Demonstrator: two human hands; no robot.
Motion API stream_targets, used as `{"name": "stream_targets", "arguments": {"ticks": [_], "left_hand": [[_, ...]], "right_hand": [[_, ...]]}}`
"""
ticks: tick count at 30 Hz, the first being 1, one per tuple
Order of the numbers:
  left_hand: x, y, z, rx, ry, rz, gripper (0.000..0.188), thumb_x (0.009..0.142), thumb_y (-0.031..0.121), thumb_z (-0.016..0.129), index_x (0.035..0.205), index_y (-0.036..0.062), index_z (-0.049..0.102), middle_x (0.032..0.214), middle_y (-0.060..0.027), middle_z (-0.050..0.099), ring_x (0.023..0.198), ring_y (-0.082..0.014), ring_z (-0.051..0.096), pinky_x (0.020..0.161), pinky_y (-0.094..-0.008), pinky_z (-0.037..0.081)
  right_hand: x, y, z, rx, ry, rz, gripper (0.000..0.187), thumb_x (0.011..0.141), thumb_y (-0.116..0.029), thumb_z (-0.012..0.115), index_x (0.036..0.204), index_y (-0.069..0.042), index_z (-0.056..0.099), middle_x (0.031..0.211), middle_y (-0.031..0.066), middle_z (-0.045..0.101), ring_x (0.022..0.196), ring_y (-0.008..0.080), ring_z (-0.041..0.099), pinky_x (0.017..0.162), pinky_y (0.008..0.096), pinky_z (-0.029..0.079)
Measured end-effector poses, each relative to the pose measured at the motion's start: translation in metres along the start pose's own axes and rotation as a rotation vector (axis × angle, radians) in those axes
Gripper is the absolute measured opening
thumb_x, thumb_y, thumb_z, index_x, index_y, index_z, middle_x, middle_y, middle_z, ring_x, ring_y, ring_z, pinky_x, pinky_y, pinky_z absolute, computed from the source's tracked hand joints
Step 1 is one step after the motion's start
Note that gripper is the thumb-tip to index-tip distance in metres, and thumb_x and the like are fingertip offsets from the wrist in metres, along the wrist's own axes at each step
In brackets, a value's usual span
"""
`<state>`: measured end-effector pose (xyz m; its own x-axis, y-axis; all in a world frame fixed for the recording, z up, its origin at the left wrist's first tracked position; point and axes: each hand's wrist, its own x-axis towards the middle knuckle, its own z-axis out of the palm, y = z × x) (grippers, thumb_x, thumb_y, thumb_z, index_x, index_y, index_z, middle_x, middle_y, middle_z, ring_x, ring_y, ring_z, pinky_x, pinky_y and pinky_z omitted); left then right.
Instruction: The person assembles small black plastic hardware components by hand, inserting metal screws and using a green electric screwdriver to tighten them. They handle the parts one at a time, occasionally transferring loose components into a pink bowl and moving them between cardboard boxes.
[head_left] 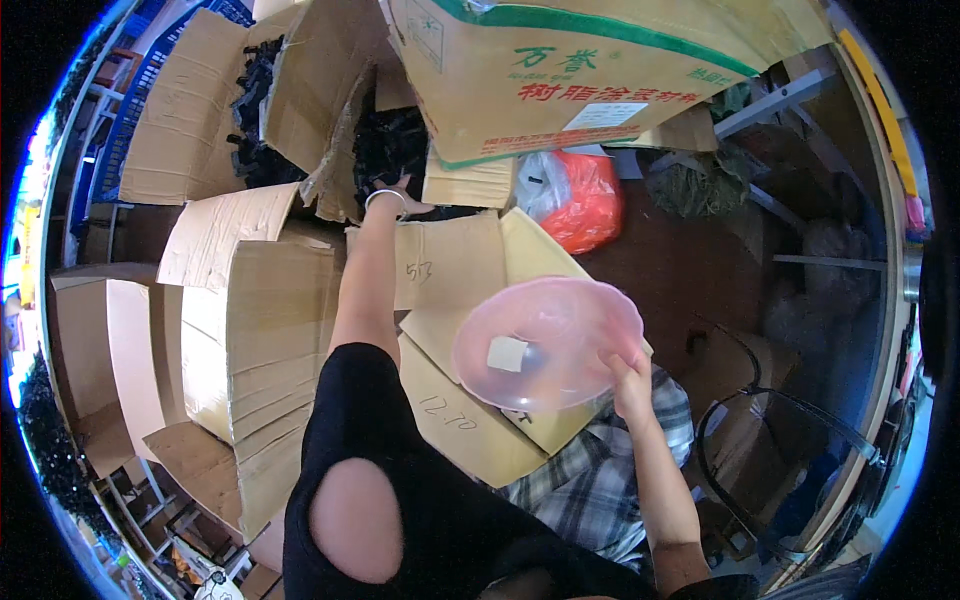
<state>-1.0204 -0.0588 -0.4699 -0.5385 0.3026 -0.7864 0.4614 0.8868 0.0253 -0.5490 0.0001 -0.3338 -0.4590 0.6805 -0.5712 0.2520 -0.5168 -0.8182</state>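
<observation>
My right hand (630, 385) grips the rim of a translucent pink plastic basin (590, 310), holding it tilted over my lap. A small whitish square piece (508, 353) lies in the basin. Farther off, my left hand (402, 194), with a white bracelet at its wrist, reaches into an open cardboard box at the edge of a heap of small black parts (388, 150). Its thumb stands apart from the fingers, and the fingertips are partly hidden among the dark pieces, whose kind I cannot make out.
Another open carton with black parts (262, 95) stands at the far left. A big carton with a green stripe (560, 60) rises ahead. Beside it sits a red and clear plastic bag (580, 200). Opened cartons (280, 340) stand left; a black hoop-like frame (715, 470) is at right.
</observation>
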Motion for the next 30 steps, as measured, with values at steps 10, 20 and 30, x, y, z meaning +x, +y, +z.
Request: {"name": "stream_targets", "arguments": {"ticks": [10, 20, 30], "left_hand": [[-0.043, -0.004, -0.021, -0.169, 0.262, -0.05, 0.066, 0.061, 0.037, 0.068, 0.122, 0.0209, 0.049, 0.134, -0.0136, 0.041, 0.121, -0.0295, 0.044, 0.097, -0.0399, 0.039], [-0.1, -0.017, -0.055, -1.585, 0.318, 0.152, 0.028, 0.067, 0.009, 0.064, 0.091, 0.0118, 0.051, 0.077, -0.0056, 0.055, 0.063, -0.0187, 0.055, 0.045, -0.0316, 0.042], [-0.285, 0.085, 0.001, -0.253, 0.633, 1.003, 0.053, 0.061, 0.043, 0.075, 0.103, 0.0133, 0.061, 0.115, -0.0181, 0.052, 0.102, -0.0322, 0.055, 0.089, -0.0394, 0.043]], "right_hand": [[0.021, -0.202, -0.016, 0.012, 0.126, -0.731, 0.036, 0.088, -0.017, 0.054, 0.116, 0.007, 0.052, 0.095, 0.0173, 0.063, 0.069, 0.0185, 0.064, 0.056, 0.0223, 0.051], [0.015, -0.107, -0.004, 0.075, 0.265, -0.439, 0.057, 0.086, -0.003, 0.049, 0.138, -0.013, 0.029, 0.124, 0.0109, 0.049, 0.093, 0.0141, 0.059, 0.07, 0.0271, 0.053], [-0.015, -0.061, 0.105, 0.276, -0.137, 0.124, 0.063, 0.087, -0.003, 0.039, 0.139, -0.028, 0.014, 0.129, 0.0124, 0.036, 0.107, 0.0289, 0.052, 0.067, 0.0419, 0.057]]}}
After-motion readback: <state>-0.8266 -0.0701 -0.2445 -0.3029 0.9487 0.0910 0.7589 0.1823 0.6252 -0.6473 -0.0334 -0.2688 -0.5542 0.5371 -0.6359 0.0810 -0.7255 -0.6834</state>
